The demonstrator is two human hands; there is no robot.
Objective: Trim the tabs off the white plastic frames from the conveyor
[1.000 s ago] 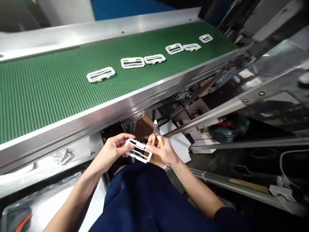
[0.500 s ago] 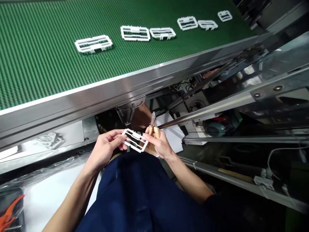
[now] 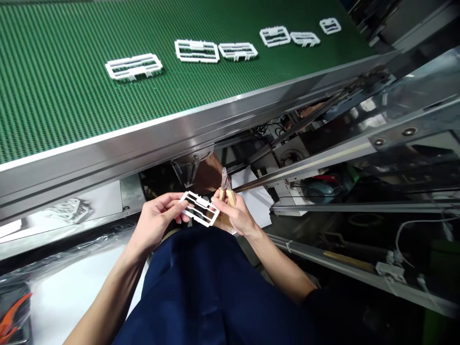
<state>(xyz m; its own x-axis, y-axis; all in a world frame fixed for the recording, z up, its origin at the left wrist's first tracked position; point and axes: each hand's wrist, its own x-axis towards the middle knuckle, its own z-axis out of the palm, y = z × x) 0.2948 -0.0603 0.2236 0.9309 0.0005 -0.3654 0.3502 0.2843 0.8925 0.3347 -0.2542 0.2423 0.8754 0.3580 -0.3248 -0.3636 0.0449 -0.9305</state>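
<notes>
Factory machinery fills the view, with a green dimpled conveyor belt (image 3: 72, 110) running diagonally above a stainless steel side rail (image 3: 108, 165). Five white moulded plastic frames lie spaced along the belt, the nearest (image 3: 133, 66) well apart from the person's hands. Below the rail, over a dark blue garment (image 3: 201, 287), the person works with both hands near a loose white paper sheet (image 3: 251, 196).

The left hand (image 3: 156, 223) has a firm grip, pinching a sixth white plastic frame (image 3: 201, 216) by one end between thumb and fingers. The right hand (image 3: 235, 215) closes around the tan handles of small side cutters (image 3: 230, 197), its fingers resting against the frame's other end. The cutter's tips point upward, away from the frame, and appear pressed together, though they are too small to be sure.

The step in hand looks like inspecting the frame before trimming, and the next move would call for bringing the tips to a tab. The frame looks whole, with open slots between its thin bars.
</notes>
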